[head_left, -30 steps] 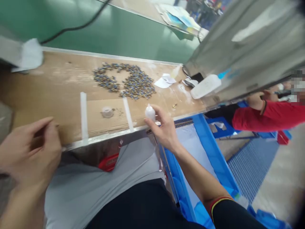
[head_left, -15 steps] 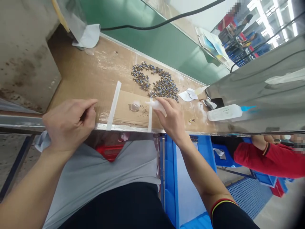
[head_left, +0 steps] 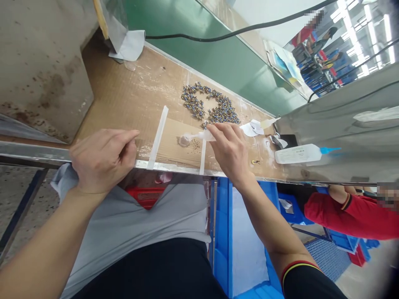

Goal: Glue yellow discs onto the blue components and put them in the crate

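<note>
My right hand point(head_left: 230, 151) is closed around a small whitish squeeze bottle point(head_left: 208, 134), lying nearly level with its nozzle to the left. The nozzle tip reaches the small clear round dish point(head_left: 184, 140), touching it or just above it. Tiny dark parts point(head_left: 196, 145) are scattered on the cardboard strip point(head_left: 170, 153) beside the dish. My left hand point(head_left: 104, 160) rests as a fist at the bench's front edge, thumb against forefinger; whatever it may hold is hidden. Behind my right hand spreads a pile of small blue and brass-coloured parts point(head_left: 225, 110).
At right lies a white bottle with a blue nozzle point(head_left: 297, 154), near a yellowish-tipped nozzle point(head_left: 270, 122) and crumpled paper point(head_left: 252, 128). A stained box point(head_left: 46, 70) bounds the left. Blue crates point(head_left: 222, 232) stand below the bench. A person in a red shirt point(head_left: 349, 214) is at right.
My right hand has brought the squeeze bottle's nozzle leftward relative to the bench, from beside the dish to the dish. The whole view has shifted slightly. My left hand stays a fist.
</note>
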`<state>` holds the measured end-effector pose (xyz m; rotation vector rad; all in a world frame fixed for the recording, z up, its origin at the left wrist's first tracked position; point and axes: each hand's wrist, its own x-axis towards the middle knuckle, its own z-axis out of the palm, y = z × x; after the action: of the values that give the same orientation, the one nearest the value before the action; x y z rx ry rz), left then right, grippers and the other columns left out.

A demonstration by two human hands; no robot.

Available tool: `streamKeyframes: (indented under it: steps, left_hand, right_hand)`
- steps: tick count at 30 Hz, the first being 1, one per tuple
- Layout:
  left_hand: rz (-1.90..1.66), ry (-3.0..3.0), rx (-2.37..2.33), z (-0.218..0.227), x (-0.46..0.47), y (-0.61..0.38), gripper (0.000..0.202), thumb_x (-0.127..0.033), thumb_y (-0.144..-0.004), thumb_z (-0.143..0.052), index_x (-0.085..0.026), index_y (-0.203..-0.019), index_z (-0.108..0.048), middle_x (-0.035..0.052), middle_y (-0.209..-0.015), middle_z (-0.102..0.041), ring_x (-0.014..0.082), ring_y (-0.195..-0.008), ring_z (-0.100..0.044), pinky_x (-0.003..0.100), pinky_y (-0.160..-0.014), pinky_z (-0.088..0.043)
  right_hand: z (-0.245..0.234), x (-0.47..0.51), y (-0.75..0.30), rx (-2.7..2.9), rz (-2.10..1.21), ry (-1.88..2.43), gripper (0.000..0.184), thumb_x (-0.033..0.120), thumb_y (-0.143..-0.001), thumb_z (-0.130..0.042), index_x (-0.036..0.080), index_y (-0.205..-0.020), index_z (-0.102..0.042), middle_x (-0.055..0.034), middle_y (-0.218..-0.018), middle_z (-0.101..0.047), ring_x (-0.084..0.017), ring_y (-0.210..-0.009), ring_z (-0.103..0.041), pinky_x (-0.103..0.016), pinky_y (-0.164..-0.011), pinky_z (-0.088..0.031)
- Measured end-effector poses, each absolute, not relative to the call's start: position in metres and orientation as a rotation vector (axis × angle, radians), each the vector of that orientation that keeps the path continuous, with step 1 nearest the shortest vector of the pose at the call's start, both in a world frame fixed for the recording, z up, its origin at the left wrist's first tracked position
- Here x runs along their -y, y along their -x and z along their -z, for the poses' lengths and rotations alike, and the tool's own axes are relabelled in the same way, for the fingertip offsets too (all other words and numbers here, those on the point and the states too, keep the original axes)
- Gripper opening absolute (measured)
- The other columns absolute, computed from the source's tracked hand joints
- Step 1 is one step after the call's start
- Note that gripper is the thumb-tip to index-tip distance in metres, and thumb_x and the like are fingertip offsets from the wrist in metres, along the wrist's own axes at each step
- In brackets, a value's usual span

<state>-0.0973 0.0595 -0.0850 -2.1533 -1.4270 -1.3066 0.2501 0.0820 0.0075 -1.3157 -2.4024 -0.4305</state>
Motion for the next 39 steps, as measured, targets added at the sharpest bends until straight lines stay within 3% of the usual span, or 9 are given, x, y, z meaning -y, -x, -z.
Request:
streamKeyframes:
  steps: [7, 14, 39]
  left_hand:
    - [1.312, 2.136, 1.395, 0.0831, -0.0594, 0.0955, 0.033, -0.008, -0.096, -0.079, -0.021, -0.125, -0.086, 0.0065, -0.104, -0.093, 0.0276, -0.088, -0.084, 0.036, -0.074, -0.054]
    - [1.309, 2.126, 1.383, 0.0834, -0.0599, 0.0961, 0.032, -0.008, -0.096, -0.078, -0.022, -0.124, -0.085, 0.0051, -0.103, -0.093, 0.0269, -0.086, -0.083, 0.036, -0.073, -0.054]
    - [1.258, 2.142, 1.47, 0.0821, -0.0574, 0.0964, 0.031, -0.012, -0.098, -0.076, -0.024, -0.124, -0.086, 0.0038, -0.105, -0.094, 0.0266, -0.088, -0.085, 0.037, -0.076, -0.056]
  right_hand:
    - [-0.0079, -0.0842, -0.2492, 2.42, 0.544, 1.268, 0.04, 0.004, -0.115, -0.054, 0.023, -0.145, -0.072, -0.0093, -0.137, -0.081, -0.028, -0.127, -0.069, -0.046, -0.107, -0.059]
    - [-0.0069, -0.0844, -0.2497, 2.426, 0.482, 1.306, 0.05, 0.002, -0.112, -0.054, 0.027, -0.152, -0.071, -0.0101, -0.142, -0.079, -0.03, -0.132, -0.067, -0.05, -0.111, -0.058]
    - [-0.0065, -0.0854, -0.2489, 2.409, 0.416, 1.32, 0.051, 0.002, -0.112, -0.051, 0.026, -0.151, -0.073, -0.011, -0.142, -0.08, -0.031, -0.133, -0.068, -0.053, -0.113, -0.06]
